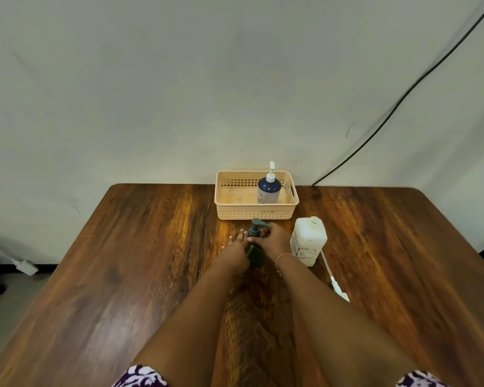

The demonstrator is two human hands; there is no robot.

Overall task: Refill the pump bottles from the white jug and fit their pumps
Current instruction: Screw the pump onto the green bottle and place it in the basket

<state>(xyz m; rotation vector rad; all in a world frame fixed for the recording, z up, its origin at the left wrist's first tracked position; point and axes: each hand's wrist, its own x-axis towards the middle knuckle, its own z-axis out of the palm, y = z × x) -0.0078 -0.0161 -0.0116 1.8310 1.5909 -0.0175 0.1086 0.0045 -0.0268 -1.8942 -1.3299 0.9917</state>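
Grip: our left hand [236, 251] holds the green bottle [254, 258] low, our right hand [274, 241] pinches its pump [259, 226] collar, mid-worktop [123, 247]. We judge it rigid, maybe soap-slick: steady the body, twist the collar. Open white jug [308, 241] crowds 3 o'clock, basket [256, 213] with blue bottle [268, 189] at 12, loose white pump [336, 280] at 4.

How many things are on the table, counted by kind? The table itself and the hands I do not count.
Basket: 1
Pump bottles: 2, the green pump bottle and the blue pump bottle
White jug: 1
Loose white pump: 1
Total: 5
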